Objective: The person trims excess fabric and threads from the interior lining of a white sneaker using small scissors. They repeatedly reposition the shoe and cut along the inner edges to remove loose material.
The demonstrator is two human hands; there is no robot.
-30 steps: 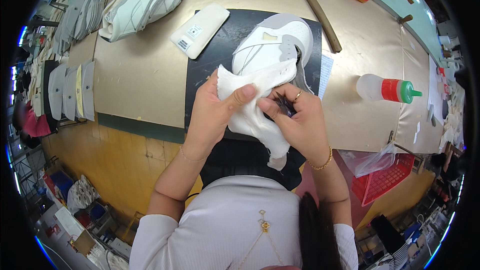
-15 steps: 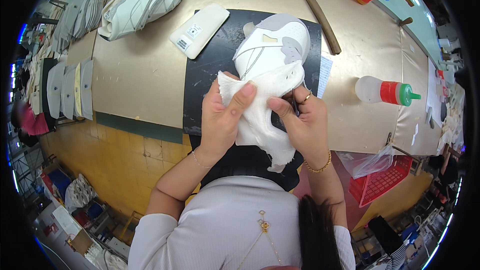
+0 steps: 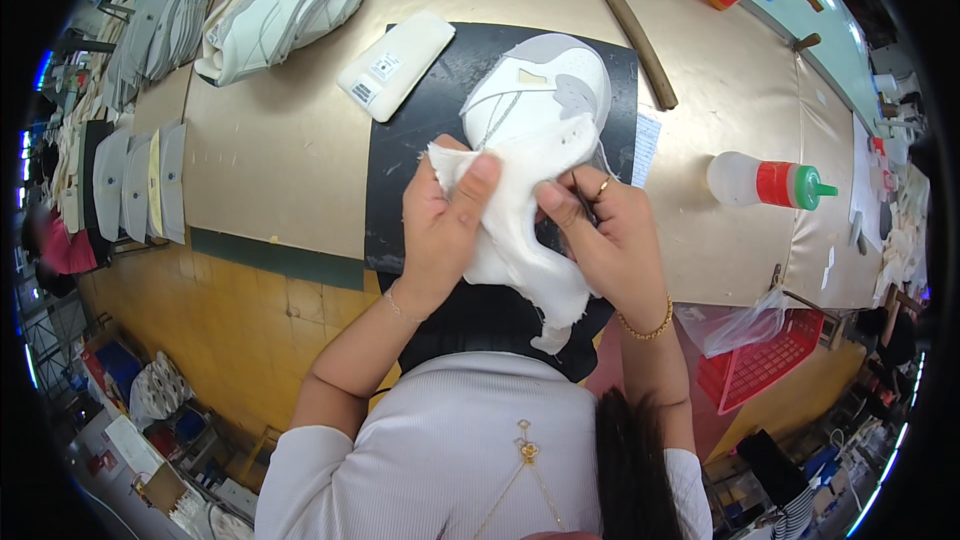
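A white and grey shoe upper (image 3: 540, 85) lies toe-away over a black mat (image 3: 400, 170). From its near end spreads a soft white lining (image 3: 525, 200), its frayed lower tip hanging past the table's edge above my lap. My left hand (image 3: 445, 220) is closed on the lining's left side, thumb on top and fingers mostly underneath. On the opposite side, my right hand (image 3: 610, 235) pinches the lining's edge between thumb and curled fingers. Something dark and thin shows by the right fingers; its kind is hard to make out.
A cream padded piece (image 3: 397, 65) with a label lies left of the upper. Beyond are stacked uppers (image 3: 290, 10), a hammer (image 3: 630, 30) and a green-capped squeeze bottle (image 3: 765, 181). A red basket (image 3: 760, 360) stands below the table at right.
The upper and lining have shifted slightly, with the lining's lower tip a little lower. My right hand has moved slightly outward and its wrist lies further right. Both hands keep their hold.
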